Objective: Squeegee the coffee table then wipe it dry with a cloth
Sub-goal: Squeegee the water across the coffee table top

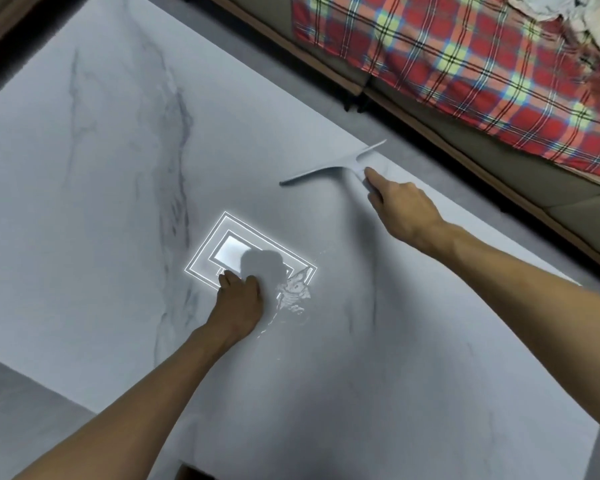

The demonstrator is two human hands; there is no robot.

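Plainly, the pale squeegee (pixel 329 169) lies blade-down on the marbled tabletop (pixel 101 168), right of centre in the frame. The right hand (pixel 402 209) covers most of its handle, its grip clamped there with the forefinger stretched toward the blade. At centre, the left hand (pixel 239 299) rests knuckles-up on the tabletop, its bent fingertips hidden, so I cannot tell its grip. A small puddle (pixel 291 292) glistens just right of it, over a reflected lamp (pixel 229 247). A plaid blanket (pixel 465 64) is cut off at upper right.
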